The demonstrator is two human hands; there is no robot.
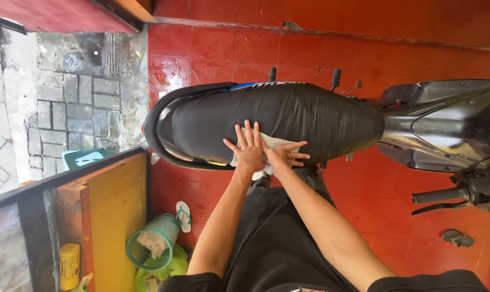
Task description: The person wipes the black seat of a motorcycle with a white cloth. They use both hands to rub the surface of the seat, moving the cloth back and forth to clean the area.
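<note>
A motorbike stands on the red tiled floor, and its black seat (288,116) runs across the middle of the view. A white cloth (274,143) lies on the near side of the seat. My left hand (248,147) presses flat on the cloth with its fingers spread onto the seat. My right hand (285,154) lies beside it, touching it, and is also flat on the cloth with its fingers pointing toward the front of the bike. Most of the cloth is hidden under both palms.
The handlebar grip and brake lever (442,196) stick out at the right. A green mesh basket (153,243) and a sandal (184,215) lie on the floor by a yellow panel (112,216). A yellow bottle (69,266) stands at lower left. Wet stone paving (72,103) is at the left.
</note>
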